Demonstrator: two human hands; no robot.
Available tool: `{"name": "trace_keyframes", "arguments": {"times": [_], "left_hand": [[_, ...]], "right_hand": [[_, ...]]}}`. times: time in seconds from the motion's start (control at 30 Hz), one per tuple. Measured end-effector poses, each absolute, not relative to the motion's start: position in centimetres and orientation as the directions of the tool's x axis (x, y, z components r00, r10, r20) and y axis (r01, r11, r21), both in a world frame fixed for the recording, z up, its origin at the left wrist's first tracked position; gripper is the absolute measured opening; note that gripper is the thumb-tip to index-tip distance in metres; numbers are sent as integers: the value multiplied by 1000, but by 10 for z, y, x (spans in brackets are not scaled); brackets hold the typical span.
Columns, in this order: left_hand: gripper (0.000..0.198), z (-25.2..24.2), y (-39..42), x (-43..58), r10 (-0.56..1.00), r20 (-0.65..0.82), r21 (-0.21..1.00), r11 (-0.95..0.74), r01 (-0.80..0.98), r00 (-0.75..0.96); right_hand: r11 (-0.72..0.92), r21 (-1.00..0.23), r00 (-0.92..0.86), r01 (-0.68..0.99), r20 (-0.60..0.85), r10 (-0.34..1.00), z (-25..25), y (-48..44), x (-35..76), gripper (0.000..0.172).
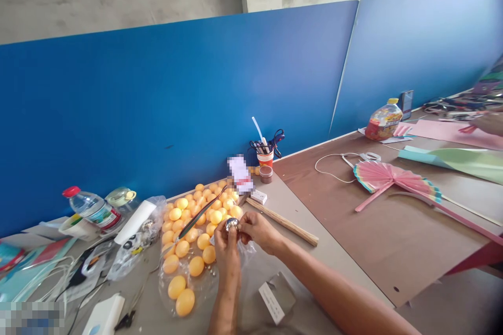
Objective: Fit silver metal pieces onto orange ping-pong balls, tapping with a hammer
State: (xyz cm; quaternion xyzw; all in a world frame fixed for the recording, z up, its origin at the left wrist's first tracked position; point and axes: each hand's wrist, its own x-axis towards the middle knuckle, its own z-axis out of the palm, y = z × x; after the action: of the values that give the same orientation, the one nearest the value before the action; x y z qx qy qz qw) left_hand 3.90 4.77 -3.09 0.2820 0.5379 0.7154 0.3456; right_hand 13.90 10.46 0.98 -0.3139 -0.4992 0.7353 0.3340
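My left hand [227, 247] is closed around a small shiny silver ball-like object [231, 223], whose lower part my fingers and thumb hide. Right beside it, my right hand [257, 231] is closed in a pinch at the object's edge; what lies between its fingertips is too small to make out. Under and to the left of both hands is a clear plastic bag [162, 277] of orange balls [196, 266], like table tennis balls. Dark slim tweezers [199, 215] lie slanted across the bag. A few tiny shiny beads [212, 271] show near my left wrist.
A wooden stick [285, 222] and a small white box [258, 197] lie beyond my right hand; a paper piece [272, 301] lies nearer. A cup of pens [265, 159] stands by the blue partition [176, 99]. Bottles [96, 211] stand left; a pink paper fan [377, 175] and another person's hand [489, 123] are right.
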Motion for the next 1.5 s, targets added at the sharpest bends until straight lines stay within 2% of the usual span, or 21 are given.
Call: {"name": "trace_keyframes", "arguments": {"times": [0.17, 0.3, 0.37, 0.5, 0.63, 0.73, 0.9, 1.0, 1.17, 1.33, 1.5], "left_hand": [[50, -23, 47, 43, 799, 0, 951, -185, -246, -601], [43, -15, 47, 46, 848, -20, 889, -227, -398, -529], [43, -12, 47, 46, 847, -63, 846, -236, -478, -528], [48, -8, 47, 44, 827, -125, 807, -236, -541, -548], [46, -6, 47, 43, 829, -119, 804, -243, -542, -547], [43, -6, 46, 43, 824, -125, 794, -250, -554, -552], [32, -3, 46, 40, 834, -212, 680, -248, -690, -509], [28, 0, 44, 36, 842, -288, 576, -227, -785, -455], [25, 1, 42, 31, 877, -260, 480, -246, -842, -405], [14, 0, 45, 28, 895, -242, 430, -248, -868, -376], [14, 0, 46, 26, 898, -248, 425, -235, -874, -362]], "right_hand": [[-283, -930, -574, -237, -101, 812, 8, 107, 140, 33], [-388, -871, -658, -301, -105, 746, 15, 114, 149, 41], [-398, -862, -663, -314, -101, 742, 19, 117, 154, 39], [-312, -884, -610, -348, -39, 791, 23, 119, 158, 33], [-204, -938, -566, -282, -9, 824, 15, 122, 156, 26], [-111, -982, -465, -156, -26, 885, 9, 127, 155, 19], [-52, -998, -367, 24, -57, 928, 10, 130, 155, 12], [-37, -998, -399, 49, -53, 915, 13, 126, 156, 11], [-43, -996, -407, 79, -71, 911, 13, 123, 154, 9], [-52, -994, -436, 96, -89, 896, 6, 123, 151, 9], [-61, -993, -429, 102, -100, 898, -1, 124, 148, 8]]}}
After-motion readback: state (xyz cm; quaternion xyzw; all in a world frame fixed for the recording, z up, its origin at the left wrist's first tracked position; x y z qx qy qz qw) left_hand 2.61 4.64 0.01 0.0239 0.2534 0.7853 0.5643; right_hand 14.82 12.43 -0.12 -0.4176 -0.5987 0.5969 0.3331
